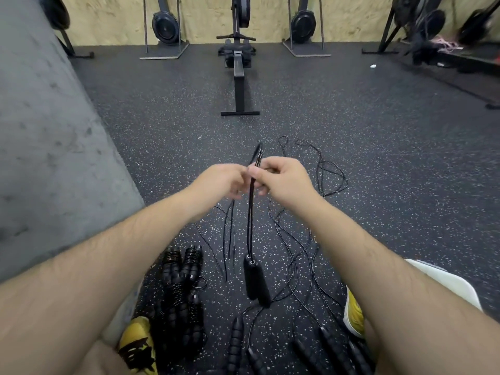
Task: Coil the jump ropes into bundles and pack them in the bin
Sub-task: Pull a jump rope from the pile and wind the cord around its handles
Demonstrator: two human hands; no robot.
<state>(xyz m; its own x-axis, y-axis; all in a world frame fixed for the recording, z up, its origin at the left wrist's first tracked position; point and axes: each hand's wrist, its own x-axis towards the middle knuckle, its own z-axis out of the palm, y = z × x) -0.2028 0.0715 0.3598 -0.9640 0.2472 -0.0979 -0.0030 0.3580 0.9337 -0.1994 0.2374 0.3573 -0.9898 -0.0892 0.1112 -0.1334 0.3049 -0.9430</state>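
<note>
A black jump rope (251,220), folded into a long narrow bundle, hangs between my hands over the rubber floor. Its two black handles (257,280) dangle side by side at the bottom. My left hand (219,182) and my right hand (284,180) both pinch the folded cord near its top, where a short loop sticks up past my fingers. Loose thin black ropes (322,174) lie spread on the floor beyond and under my right hand. A heap of coiled rope bundles (181,290) lies near my left foot. No bin can be made out.
More black rope handles (332,345) lie on the floor between my yellow shoes (353,312). A grey concrete wall (48,147) runs along the left. A rowing machine (239,74) stands ahead, with other gym equipment along the plywood back wall.
</note>
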